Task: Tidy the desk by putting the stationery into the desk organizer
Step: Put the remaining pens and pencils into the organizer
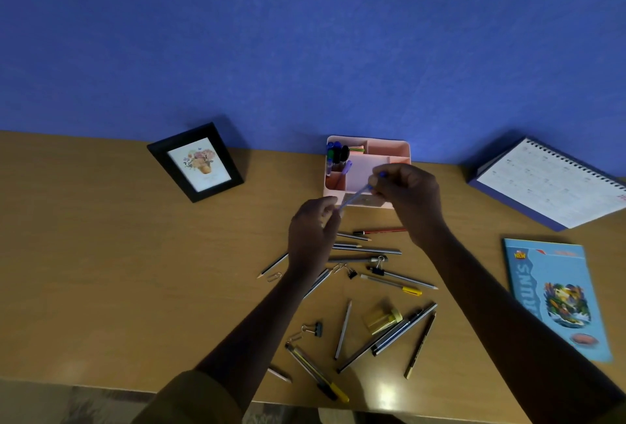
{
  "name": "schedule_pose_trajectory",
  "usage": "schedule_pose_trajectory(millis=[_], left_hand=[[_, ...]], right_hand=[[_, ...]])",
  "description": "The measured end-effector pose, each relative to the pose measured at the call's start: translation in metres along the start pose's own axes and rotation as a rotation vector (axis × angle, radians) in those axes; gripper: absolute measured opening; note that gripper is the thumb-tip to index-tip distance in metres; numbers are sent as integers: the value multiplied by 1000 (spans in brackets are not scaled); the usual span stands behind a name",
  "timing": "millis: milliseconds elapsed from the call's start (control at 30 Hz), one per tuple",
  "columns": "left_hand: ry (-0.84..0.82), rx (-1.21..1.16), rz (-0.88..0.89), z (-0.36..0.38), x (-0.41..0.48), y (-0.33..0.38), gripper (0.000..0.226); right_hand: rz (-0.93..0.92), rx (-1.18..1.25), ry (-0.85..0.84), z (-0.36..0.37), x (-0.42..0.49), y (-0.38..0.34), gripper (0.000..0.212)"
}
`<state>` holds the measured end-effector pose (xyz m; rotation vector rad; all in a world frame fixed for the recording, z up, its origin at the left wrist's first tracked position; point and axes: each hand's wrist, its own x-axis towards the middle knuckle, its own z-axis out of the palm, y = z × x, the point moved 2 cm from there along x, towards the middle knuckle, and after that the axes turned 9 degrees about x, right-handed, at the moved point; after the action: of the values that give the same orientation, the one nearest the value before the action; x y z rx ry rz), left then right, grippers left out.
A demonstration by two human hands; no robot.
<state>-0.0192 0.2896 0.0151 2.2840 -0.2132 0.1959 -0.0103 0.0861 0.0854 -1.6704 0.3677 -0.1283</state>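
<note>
The only word that reads clearly is "NEW", in yellow capitals at the top left corner of the blue booklet (555,298), which lies on the desk (101,254) at about 4 o'clock. Large white capitals run sideways down the booklet's left edge, too blurred to read with certainty. At 3 o'clock, the spiral-bound calendar (548,183) carries a grid of figures too small to read.

Blue wall (305,34) fills the upper frame; tan worktop (101,271) below, a pink desk organizer (389,149) centre, black-framed floral picture (194,162) left, light-blue booklet (555,295) right.
</note>
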Motion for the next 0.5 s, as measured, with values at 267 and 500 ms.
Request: schedule_pose_trajectory(millis=[267,500], left_hand=[[-148,154,-91,11,-24,-26,27],[-317,266,-16,27,-41,-30,24]], right_hand=[[-370,-341,80,23,35,-9,17],[-418,-560,16,52,47,14,14]])
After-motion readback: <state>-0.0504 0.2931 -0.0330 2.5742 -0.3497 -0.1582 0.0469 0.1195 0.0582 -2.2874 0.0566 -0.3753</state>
